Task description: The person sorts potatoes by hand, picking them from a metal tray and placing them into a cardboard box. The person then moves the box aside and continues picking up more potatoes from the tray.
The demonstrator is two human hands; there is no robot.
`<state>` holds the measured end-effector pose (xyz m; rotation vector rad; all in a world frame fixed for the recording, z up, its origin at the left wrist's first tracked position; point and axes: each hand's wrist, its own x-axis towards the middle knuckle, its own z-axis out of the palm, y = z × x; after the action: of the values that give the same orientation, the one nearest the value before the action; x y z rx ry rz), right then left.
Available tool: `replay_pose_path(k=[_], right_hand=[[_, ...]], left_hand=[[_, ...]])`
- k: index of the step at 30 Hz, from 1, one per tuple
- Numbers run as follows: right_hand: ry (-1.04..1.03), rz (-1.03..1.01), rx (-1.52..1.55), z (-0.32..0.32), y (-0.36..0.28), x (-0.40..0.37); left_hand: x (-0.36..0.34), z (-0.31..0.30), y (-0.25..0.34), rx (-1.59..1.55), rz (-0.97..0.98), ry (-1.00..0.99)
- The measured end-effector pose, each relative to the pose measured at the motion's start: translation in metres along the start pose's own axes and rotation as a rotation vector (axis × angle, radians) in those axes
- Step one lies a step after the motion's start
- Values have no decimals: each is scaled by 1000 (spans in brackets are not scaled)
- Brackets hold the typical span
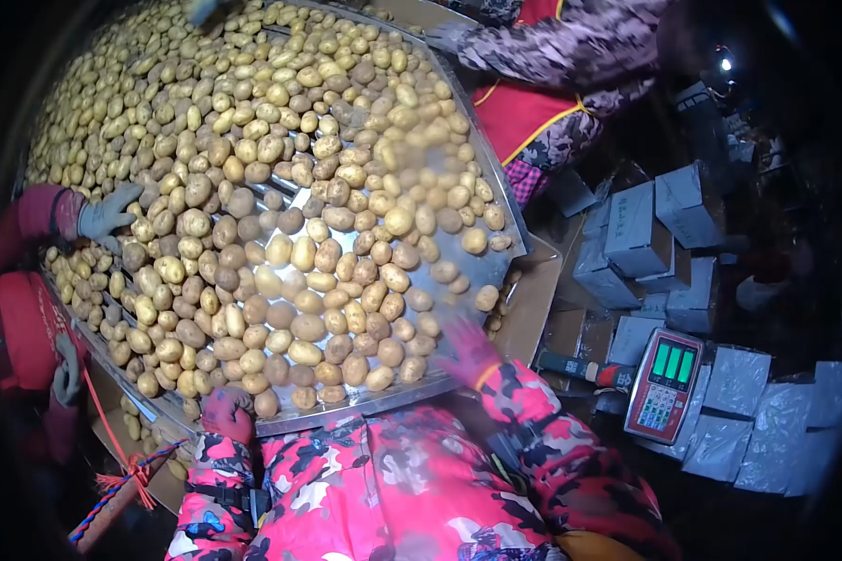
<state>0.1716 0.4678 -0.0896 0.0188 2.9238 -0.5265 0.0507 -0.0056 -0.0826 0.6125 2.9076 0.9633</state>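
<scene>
Many potatoes (305, 327) cover a metal sorting table (477, 266) in front of me. My left hand (227, 413), in a pink glove, is at the near rim with its fingers curled. A potato (267, 404) lies right beside it; what the fingers hold, if anything, I cannot make out. Over the table's near right corner is my right hand (468, 351), also in a pink glove, its fingers smeared by motion. Close to that hand lie a loose potato (486, 297) and the corner's bare metal.
At the left, a co-worker's grey-gloved hand (108, 217) touches potatoes; another gloved hand (66, 369) is lower down. A camouflage sleeve (561, 42) reaches in at the top right. Cardboard (541, 290) lines the right edge. Beyond are a digital scale (664, 385) and stacked boxes (638, 229).
</scene>
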Motion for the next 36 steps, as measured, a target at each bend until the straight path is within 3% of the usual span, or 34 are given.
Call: replay_pose_path(k=[1, 4, 7, 9, 12, 15, 18, 21, 22, 25, 28, 31, 35, 36], right_hand=[[-113, 70, 104, 2, 12, -21], [11, 190, -36, -1, 34, -45], [229, 211, 212, -36, -41, 1], [193, -170, 167, -28, -84, 36], [-147, -369, -122, -4, -85, 73], [-38, -333, -54, -21, -52, 104], [144, -128, -147, -39, -21, 111], [312, 70, -214, -6, -3, 78], [279, 75, -188, 2, -2, 58], [11, 68, -187, -12, -11, -11], [89, 216, -42, -7, 0, -50], [168, 268, -18, -5, -7, -61], [172, 274, -23, -5, -8, -48], [248, 248, -44, -11, -3, -37]], left_hand=[[0, -1, 0, 14, 2, 0], [4, -1, 4, 21, 18, 24], [1, 1, 2, 28, -8, 33], [-1, 5, 1, 23, -13, 20], [0, -2, -3, -35, -8, -44], [-2, 1, -9, 4, 15, -26], [-3, 1, -10, 2, -1, -40], [2, -4, -3, -19, 64, -31], [-6, -2, -15, -31, 66, -107], [19, -9, 25, 264, 384, -51], [52, 5, 77, 246, 250, -284], [72, 19, 111, 376, 283, -475], [85, 66, 147, 192, 467, -560], [88, 83, 152, 178, 591, -603]])
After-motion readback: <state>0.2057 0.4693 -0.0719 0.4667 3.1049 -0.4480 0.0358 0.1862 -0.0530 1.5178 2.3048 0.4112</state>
